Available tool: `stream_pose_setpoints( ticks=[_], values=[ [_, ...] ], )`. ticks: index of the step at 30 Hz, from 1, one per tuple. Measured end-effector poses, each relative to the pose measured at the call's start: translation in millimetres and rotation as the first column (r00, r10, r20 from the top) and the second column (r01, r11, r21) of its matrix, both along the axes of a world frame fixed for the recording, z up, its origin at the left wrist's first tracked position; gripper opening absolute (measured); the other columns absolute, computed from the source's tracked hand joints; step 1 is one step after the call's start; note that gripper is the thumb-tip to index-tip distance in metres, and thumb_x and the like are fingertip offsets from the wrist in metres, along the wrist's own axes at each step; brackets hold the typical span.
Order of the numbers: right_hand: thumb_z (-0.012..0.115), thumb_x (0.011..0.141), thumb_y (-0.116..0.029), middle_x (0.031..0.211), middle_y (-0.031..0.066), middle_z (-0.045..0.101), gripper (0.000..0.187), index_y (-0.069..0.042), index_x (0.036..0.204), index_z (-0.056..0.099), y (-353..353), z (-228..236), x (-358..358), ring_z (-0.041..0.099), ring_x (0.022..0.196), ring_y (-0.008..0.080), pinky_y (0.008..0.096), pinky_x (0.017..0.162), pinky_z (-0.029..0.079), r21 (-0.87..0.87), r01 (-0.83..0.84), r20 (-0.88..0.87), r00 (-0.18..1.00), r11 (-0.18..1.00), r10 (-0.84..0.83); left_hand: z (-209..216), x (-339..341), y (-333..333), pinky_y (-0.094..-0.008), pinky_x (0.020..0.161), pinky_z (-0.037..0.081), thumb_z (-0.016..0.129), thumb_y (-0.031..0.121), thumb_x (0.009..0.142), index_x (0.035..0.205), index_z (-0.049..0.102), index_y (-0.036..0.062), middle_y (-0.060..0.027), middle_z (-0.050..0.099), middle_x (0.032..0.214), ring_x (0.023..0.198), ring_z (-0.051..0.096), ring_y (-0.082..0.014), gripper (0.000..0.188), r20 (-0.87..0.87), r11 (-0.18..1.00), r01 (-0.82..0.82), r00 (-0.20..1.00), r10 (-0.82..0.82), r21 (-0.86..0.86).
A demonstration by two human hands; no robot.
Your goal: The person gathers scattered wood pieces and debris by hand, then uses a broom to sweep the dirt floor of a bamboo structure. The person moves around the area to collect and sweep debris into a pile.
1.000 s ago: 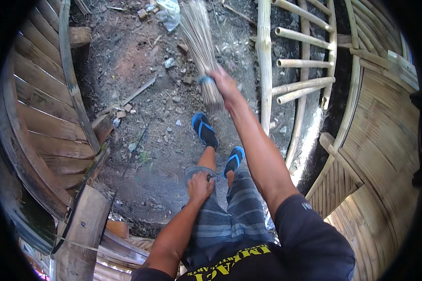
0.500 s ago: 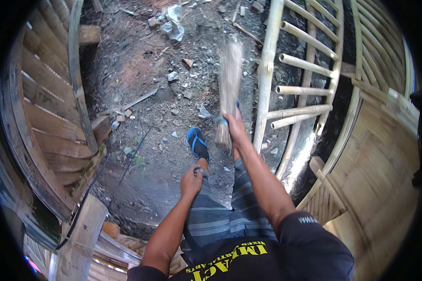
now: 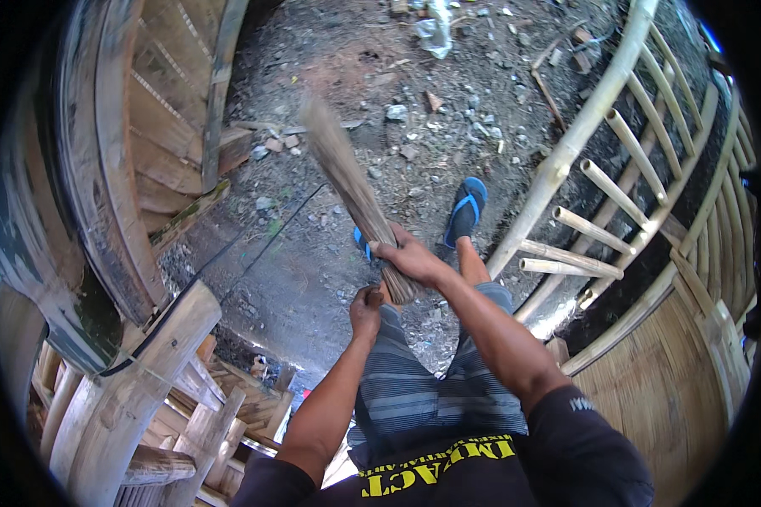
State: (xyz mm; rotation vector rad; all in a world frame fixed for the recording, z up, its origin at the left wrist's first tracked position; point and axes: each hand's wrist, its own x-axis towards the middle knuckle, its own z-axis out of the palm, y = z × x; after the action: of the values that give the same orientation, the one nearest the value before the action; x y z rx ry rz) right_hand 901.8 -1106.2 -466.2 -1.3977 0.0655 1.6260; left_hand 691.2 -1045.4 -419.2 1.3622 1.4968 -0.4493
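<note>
While a stick broom [image 3: 344, 173] is gripped in the right hand [image 3: 410, 256], the left hand [image 3: 366, 314] is held by the left knee.

The right arm is stretched forward, its fingers wrapped around the broom near the butt end; the bristles are pointed ahead and to the left over the dirt ground [image 3: 338, 68], their tip blurred. The left elbow is bent and the left fingers are curled, but how tightly they are closed cannot be told. The left sandal [image 3: 362, 243] is partly covered by the broom; the right sandal [image 3: 468, 207] is left in plain view. Stones [image 3: 396, 112] and a plastic bag [image 3: 435, 35] are scattered ahead. The right side is bounded by a bamboo frame [image 3: 562, 169], the left by a wooden wall [image 3: 165, 118].
</note>
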Motion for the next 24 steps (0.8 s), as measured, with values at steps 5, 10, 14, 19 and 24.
stream_pose_setpoints(
  ticks=[5,10,14,19,24],
  values=[
    [0.064,0.089,-0.039,0.125,0.0273,0.062,0.064,-0.009,0.143,0.046,57,-51,67,0.062,0.113,0.0408,0.0425,0.097,0.048,-0.160,-0.223,0.226,0.940,0.962,0.255,3,-23,13,-0.0315,0.085,0.051,0.057,0.024,0.098,0.117,0.064,0.0007,-0.0101,0.069,0.099,0.091,0.067,-0.0186,0.030,-0.026,0.997,0.043,0.999,-0.045,-0.065],
    [0.063,0.090,-0.040,0.125,0.0280,0.062,0.071,-0.010,0.149,0.038,69,-54,55,0.062,0.112,0.0406,0.0417,0.096,0.049,-0.222,0.281,0.501,0.854,0.934,-0.138,12,-62,12,-0.0312,0.081,0.051,0.056,0.026,0.099,0.117,0.064,0.0006,-0.0097,0.070,0.097,0.089,0.067,-0.0165,0.032,-0.103,0.984,0.171,0.979,-0.175,-0.050],
    [0.068,0.082,-0.048,0.129,0.0247,0.061,0.075,-0.005,0.141,0.049,128,-60,16,0.061,0.117,0.0390,0.0406,0.102,0.046,-0.049,-0.213,0.177,0.960,0.976,0.218,17,-71,19,-0.0324,0.084,0.052,0.057,0.023,0.097,0.118,0.066,0.0047,-0.0115,0.071,0.097,0.089,0.068,-0.0189,0.029,-0.222,0.988,0.131,0.964,-0.147,-0.085],
    [0.065,0.085,-0.045,0.117,0.0275,0.066,0.064,-0.007,0.135,0.056,197,-95,28,0.063,0.108,0.0447,0.0439,0.095,0.050,0.023,-0.183,0.314,0.935,0.983,0.167,0,-42,60,-0.0317,0.086,0.050,0.057,0.021,0.098,0.120,0.064,0.0021,-0.0122,0.070,0.101,0.094,0.067,-0.0190,0.030,-0.048,0.978,0.203,0.978,-0.201,0.043],
    [0.061,0.088,-0.041,0.111,0.0309,0.066,0.067,-0.010,0.145,0.044,191,-67,7,0.063,0.108,0.0461,0.0461,0.094,0.050,-0.123,0.143,0.411,0.908,0.982,-0.081,-10,-8,90,-0.0319,0.089,0.049,0.055,0.024,0.102,0.125,0.058,0.0003,-0.0108,0.066,0.107,0.098,0.063,-0.0177,0.034,0.136,0.995,0.084,0.988,-0.076,-0.054]
  ],
)
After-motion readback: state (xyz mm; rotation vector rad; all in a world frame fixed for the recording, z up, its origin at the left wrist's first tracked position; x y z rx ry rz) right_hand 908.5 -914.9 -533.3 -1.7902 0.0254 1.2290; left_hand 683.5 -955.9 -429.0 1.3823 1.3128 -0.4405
